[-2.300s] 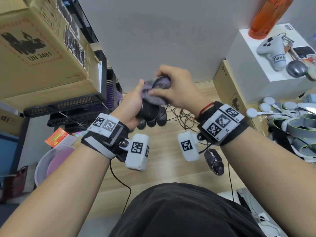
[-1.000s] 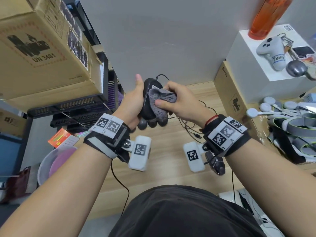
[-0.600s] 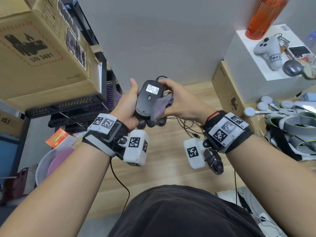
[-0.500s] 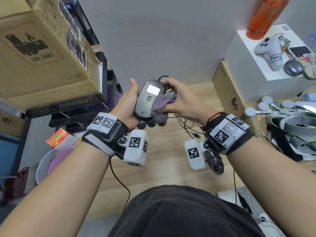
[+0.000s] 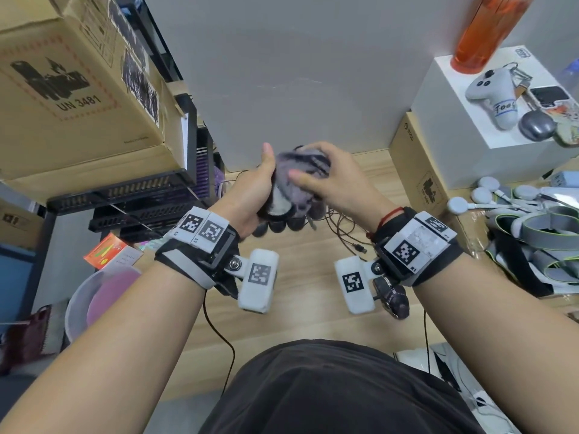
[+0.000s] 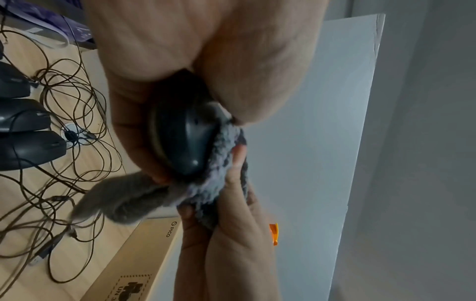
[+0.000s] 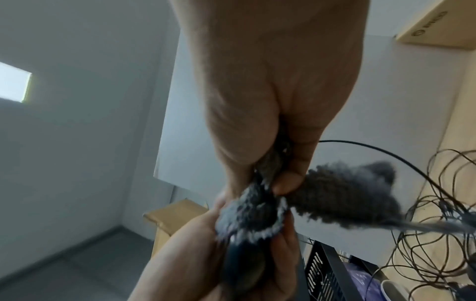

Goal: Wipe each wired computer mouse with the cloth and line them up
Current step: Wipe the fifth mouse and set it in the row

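Observation:
My left hand (image 5: 260,189) grips a black wired mouse (image 5: 277,203) held up above the wooden desk (image 5: 300,296). My right hand (image 5: 326,177) pinches a fuzzy grey cloth (image 5: 300,166) and presses it over the mouse's upper end. In the left wrist view the mouse (image 6: 185,138) sits in my palm with the cloth (image 6: 213,183) wrapped along one side. The right wrist view shows the cloth (image 7: 335,193) bunched over the mouse (image 7: 242,264). Three black mice (image 5: 277,226) lie side by side on the desk under my hands, also seen as a row of mice (image 6: 28,134). A separate dark mouse (image 5: 393,297) lies below my right wrist.
Tangled cables (image 5: 341,227) spread behind the row. Cardboard boxes (image 5: 62,89) and black trays (image 5: 125,195) stand at the left. A cardboard box (image 5: 419,170) and a white box (image 5: 470,136) with an orange bottle (image 5: 482,26) are on the right, straps (image 5: 548,239) beyond.
Half a second ago the mouse's labelled underside was bare with the cloth beside it. My right hand has since brought the cloth up over the mouse, covering that side.

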Motion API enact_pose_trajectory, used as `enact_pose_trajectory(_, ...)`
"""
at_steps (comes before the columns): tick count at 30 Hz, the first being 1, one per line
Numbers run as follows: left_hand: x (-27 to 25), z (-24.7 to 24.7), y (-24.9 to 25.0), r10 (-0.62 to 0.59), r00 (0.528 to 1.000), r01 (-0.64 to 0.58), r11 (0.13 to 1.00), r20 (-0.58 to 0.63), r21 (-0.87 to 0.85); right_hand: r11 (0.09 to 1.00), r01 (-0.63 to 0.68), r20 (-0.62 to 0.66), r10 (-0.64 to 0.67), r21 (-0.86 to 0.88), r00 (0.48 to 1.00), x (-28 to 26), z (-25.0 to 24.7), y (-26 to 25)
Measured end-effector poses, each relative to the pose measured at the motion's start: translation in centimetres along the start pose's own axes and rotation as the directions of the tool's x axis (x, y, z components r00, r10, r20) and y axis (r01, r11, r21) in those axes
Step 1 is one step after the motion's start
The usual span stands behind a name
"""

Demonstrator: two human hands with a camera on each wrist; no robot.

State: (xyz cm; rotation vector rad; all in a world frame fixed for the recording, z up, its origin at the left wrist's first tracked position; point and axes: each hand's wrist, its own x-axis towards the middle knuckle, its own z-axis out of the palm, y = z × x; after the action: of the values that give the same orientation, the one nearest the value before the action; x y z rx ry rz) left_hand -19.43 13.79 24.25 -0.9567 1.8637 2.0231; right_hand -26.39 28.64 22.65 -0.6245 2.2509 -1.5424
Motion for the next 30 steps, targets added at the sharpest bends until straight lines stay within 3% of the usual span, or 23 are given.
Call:
enact_pose_trajectory(2,0.0,-0.1,0.0,-0.009,0.997,0.003,0.998,-0.078,-0.066,0.999,0.046,0.108,-0.046,0.004,0.993,-0.7,0.2,-0.7)
enact_pose_trajectory(4,-0.1,-0.3,0.1,-0.026,0.993,0.010,0.991,-0.116,-0.133,0.988,0.101,0.147,-0.083,-0.114,0.986,-1.1,0.4,-1.2)
enact_pose_trajectory(6,-0.3,-0.5,0.3,-0.047,0.993,0.034,0.993,-0.111,-0.117,0.978,0.113,0.109,-0.095,-0.173,0.989,-1.1,0.3,-1.4)
enact_pose_trajectory(10,-0.9,-0.5,0.4,-0.092,0.991,0.086,0.994,-0.101,-0.062,0.996,0.058,0.005,-0.059,0.065,0.998,-0.3,0.0,-1.1)
enact_pose_trajectory(14,-1.1,-0.3,0.2,-0.083,0.991,0.075,0.994,-0.107,-0.073,0.998,0.039,-0.080,-0.035,0.053,0.996,0.2,-0.1,-1.3)
enact_pose_trajectory(22,-1.6,-0.4,0.7,-0.107,0.994,0.095,0.968,-0.037,-0.231,0.979,0.106,0.083,-0.092,-0.176,0.992,-1.2,0.5,-2.7)
enact_pose_trajectory(25,-1.7,-0.3,1.0,-0.103,0.993,0.081,0.958,-0.066,-0.275,0.973,0.111,0.125,-0.086,-0.205,0.988,-1.3,0.6,-2.7)
enact_pose_trajectory(27,-1.5,0.0,1.1,-0.076,0.995,0.055,0.956,-0.062,-0.289,0.991,0.067,0.095,-0.056,-0.114,0.994,-1.2,1.0,-2.4)
enact_pose_trajectory(30,-1.8,0.4,1.1,-0.033,0.998,0.014,0.959,-0.062,-0.284,0.998,0.050,-0.060,-0.048,0.029,0.997,-0.7,1.3,-1.7)
